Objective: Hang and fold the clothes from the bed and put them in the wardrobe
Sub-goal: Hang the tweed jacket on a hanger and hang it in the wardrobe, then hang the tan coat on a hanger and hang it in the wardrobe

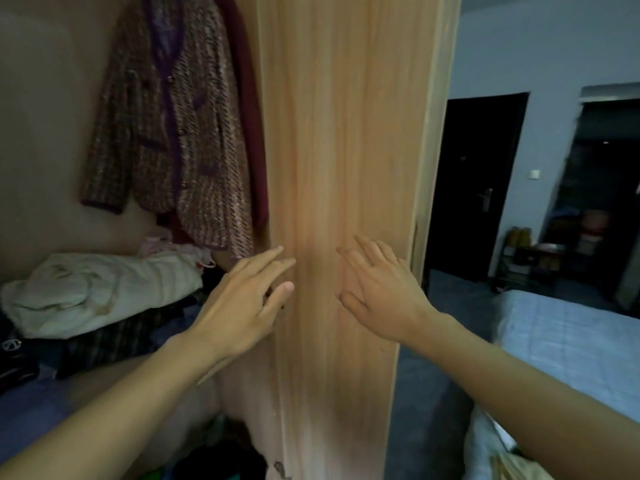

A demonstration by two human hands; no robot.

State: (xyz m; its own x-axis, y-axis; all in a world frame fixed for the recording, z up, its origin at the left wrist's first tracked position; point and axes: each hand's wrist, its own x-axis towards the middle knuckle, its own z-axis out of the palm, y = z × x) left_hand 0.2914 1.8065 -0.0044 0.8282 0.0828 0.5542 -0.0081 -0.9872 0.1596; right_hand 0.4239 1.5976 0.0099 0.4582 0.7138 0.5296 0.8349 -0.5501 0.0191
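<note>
A light wooden wardrobe door stands right in front of me. My left hand is at the door's left edge with fingers spread, holding nothing. My right hand lies flat against the door face, fingers apart and empty. Inside the wardrobe at the left a brown-and-purple tweed jacket hangs, with a dark red garment behind it. Below, on a shelf, sits a pile of clothes topped by a pale crumpled cloth. The bed with a light blue cover is at the lower right.
More dark clothes lie at the wardrobe's bottom. Beyond the door a dark doorway and a second opening with shelves stand at the far right. A pale folded item lies at the bed's near corner.
</note>
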